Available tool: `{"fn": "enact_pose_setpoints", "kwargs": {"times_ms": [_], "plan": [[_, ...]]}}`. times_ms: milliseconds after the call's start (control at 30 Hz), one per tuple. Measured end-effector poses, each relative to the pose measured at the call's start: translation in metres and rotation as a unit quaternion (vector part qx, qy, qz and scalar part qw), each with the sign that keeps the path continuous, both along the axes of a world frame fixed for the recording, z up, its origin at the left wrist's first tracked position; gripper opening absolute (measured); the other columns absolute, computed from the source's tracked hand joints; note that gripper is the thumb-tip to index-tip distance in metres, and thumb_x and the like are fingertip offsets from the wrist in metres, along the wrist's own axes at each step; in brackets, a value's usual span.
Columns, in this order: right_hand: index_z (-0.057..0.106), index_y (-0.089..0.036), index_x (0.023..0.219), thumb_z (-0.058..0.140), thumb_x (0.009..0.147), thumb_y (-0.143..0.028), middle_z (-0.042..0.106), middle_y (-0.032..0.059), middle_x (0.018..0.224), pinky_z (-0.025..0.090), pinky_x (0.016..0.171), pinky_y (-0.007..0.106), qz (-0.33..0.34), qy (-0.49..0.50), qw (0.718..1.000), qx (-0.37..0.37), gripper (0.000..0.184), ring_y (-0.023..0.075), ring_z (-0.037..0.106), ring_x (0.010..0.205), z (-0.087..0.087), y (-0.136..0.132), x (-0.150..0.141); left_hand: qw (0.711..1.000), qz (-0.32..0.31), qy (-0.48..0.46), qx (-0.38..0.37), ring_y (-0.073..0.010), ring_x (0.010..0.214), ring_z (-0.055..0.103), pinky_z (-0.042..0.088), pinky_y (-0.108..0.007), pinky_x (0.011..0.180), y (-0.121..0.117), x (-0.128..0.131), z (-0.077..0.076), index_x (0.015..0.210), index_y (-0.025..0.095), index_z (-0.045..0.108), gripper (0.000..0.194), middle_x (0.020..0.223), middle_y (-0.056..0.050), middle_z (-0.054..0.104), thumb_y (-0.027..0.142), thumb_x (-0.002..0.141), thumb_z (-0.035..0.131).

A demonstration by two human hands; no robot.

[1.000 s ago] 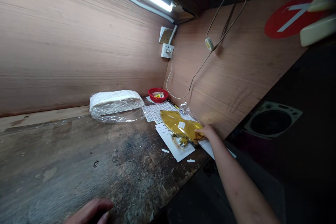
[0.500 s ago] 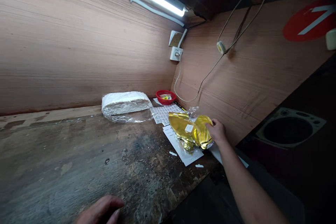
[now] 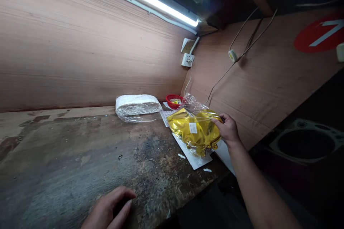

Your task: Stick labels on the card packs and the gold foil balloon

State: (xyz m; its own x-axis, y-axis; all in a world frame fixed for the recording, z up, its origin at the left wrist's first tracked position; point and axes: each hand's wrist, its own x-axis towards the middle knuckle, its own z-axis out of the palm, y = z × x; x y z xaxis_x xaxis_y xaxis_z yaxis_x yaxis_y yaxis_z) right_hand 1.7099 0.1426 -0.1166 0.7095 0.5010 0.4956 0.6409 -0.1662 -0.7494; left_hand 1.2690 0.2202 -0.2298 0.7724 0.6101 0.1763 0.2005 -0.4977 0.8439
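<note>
My right hand [image 3: 228,128] pinches the right edge of a flat gold foil balloon [image 3: 178,123] in clear plastic wrap, with a small white label on it. The package is above white printed papers [image 3: 193,159] and covers part of them. At the bottom of the view, my left hand [image 3: 110,207] is by the worn wooden table [image 3: 107,164]. Its fingers are curved, with the thumb apart, and nothing is between them.
A white bundle in clear plastic [image 3: 138,105] lies against the back wall. Beside it sits a red basket [image 3: 173,106] with small items inside. Small white pieces [image 3: 207,170] lie near the table's front edge. A cord [image 3: 219,82] hangs along the right wall.
The gold balloon package has been lifted and tilted up in my right hand, with its clear wrap now overlapping the basket. My left hand shows slightly more. The camera view has shifted.
</note>
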Motion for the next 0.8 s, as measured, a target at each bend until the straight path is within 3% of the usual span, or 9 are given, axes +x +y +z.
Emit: {"fn": "enact_pose_setpoints", "kwargs": {"times_ms": [133, 200, 267, 367, 433, 500, 567, 667, 800], "plan": [[0.058, -0.015, 0.087, 0.065, 0.084, -0.031, 0.059, -0.0029, 0.075, 0.05, 0.058, 0.025, 0.059, 0.056, 0.995, 0.056, 0.018, 0.0095, 0.057, 0.061, 0.012, -0.009, -0.028, 0.999, 0.042, -0.001, -0.006, -0.0187, 0.081, 0.069, 0.056, -0.023, 0.074, -0.005, 0.001, -0.001, 0.09, 0.025, 0.067, 0.02, 0.087, -0.002, 0.072, 0.038, 0.089, 0.052], [0.055, -0.018, 0.08, 0.074, 0.074, -0.033, 0.058, -0.0053, 0.067, 0.05, 0.054, 0.024, 0.09, 0.088, 0.988, 0.084, 0.025, 0.0097, 0.055, 0.056, 0.025, -0.017, -0.049, 0.998, 0.052, -0.011, -0.017, -0.0214, 0.092, 0.069, 0.057, -0.026, 0.081, -0.004, 0.0, -0.003, 0.106, 0.026, 0.066, 0.026, 0.099, -0.005, 0.072, 0.039, 0.087, 0.054], [0.052, -0.022, 0.077, 0.079, 0.064, -0.036, 0.06, -0.0059, 0.065, 0.052, 0.052, 0.025, 0.119, 0.128, 0.979, 0.103, 0.034, 0.0116, 0.057, 0.053, 0.039, -0.025, -0.071, 0.994, 0.082, -0.032, -0.057, -0.0252, 0.11, 0.063, 0.055, -0.033, 0.091, 0.001, -0.003, 0.001, 0.127, 0.024, 0.055, 0.045, 0.121, -0.01, 0.065, 0.043, 0.087, 0.055], [0.052, -0.025, 0.078, 0.08, 0.061, -0.036, 0.067, -0.0033, 0.07, 0.055, 0.052, 0.03, 0.166, 0.188, 0.963, 0.104, 0.035, 0.0155, 0.062, 0.054, 0.055, -0.035, -0.104, 0.976, 0.164, -0.056, -0.134, -0.0309, 0.131, 0.044, 0.043, -0.046, 0.104, 0.019, -0.015, 0.023, 0.144, 0.019, 0.033, 0.072, 0.146, -0.017, 0.042, 0.051, 0.084, 0.057], [0.055, -0.026, 0.078, 0.08, 0.062, -0.034, 0.068, -0.0016, 0.07, 0.055, 0.049, 0.03, 0.203, 0.232, 0.947, 0.086, 0.031, 0.0169, 0.063, 0.053, 0.058, -0.036, -0.126, 0.963, 0.194, -0.065, -0.175, -0.0318, 0.136, 0.037, 0.032, -0.05, 0.111, 0.036, -0.024, 0.045, 0.146, 0.019, 0.03, 0.079, 0.149, -0.017, 0.037, 0.055, 0.082, 0.06], [0.058, -0.027, 0.082, 0.079, 0.064, -0.031, 0.068, -0.0012, 0.068, 0.054, 0.047, 0.029, 0.255, 0.319, 0.911, 0.048, 0.028, 0.0174, 0.064, 0.052, 0.053, -0.031, -0.149, 0.955, 0.148, -0.082, -0.242, -0.0302, 0.137, 0.034, 0.03, -0.047, 0.112, 0.052, -0.033, 0.061, 0.145, 0.018, 0.033, 0.08, 0.148, -0.018, 0.038, 0.054, 0.08, 0.064], [0.059, -0.028, 0.089, 0.077, 0.066, -0.029, 0.068, -0.001, 0.07, 0.054, 0.049, 0.029, 0.313, 0.419, 0.852, 0.004, 0.029, 0.0184, 0.066, 0.055, 0.04, -0.022, -0.174, 0.936, 0.095, -0.095, -0.326, -0.0288, 0.131, 0.044, 0.034, -0.043, 0.109, 0.062, -0.039, 0.067, 0.142, 0.016, 0.038, 0.078, 0.142, -0.018, 0.046, 0.053, 0.079, 0.066], [0.059, -0.029, 0.094, 0.076, 0.069, -0.026, 0.071, -0.0002, 0.081, 0.057, 0.061, 0.033, 0.365, 0.492, 0.79, -0.022, 0.031, 0.0214, 0.07, 0.068, 0.015, -0.004, -0.205, 0.912, 0.062, -0.106, -0.39, -0.0274, 0.107, 0.063, 0.048, -0.041, 0.094, 0.064, -0.043, 0.055, 0.131, 0.015, 0.052, 0.07, 0.123, -0.017, 0.063, 0.055, 0.075, 0.068], [0.058, -0.03, 0.097, 0.076, 0.07, -0.027, 0.074, 0.0002, 0.09, 0.058, 0.066, 0.034, 0.381, 0.517, 0.765, -0.053, 0.033, 0.0228, 0.071, 0.075, -0.016, 0.02, -0.217, 0.896, 0.036, -0.138, -0.42, -0.0235, 0.088, 0.069, 0.053, -0.035, 0.082, 0.055, -0.052, 0.037, 0.097, 0.012, 0.069, 0.049, 0.096, -0.011, 0.072, 0.05, 0.067, 0.078]]}}
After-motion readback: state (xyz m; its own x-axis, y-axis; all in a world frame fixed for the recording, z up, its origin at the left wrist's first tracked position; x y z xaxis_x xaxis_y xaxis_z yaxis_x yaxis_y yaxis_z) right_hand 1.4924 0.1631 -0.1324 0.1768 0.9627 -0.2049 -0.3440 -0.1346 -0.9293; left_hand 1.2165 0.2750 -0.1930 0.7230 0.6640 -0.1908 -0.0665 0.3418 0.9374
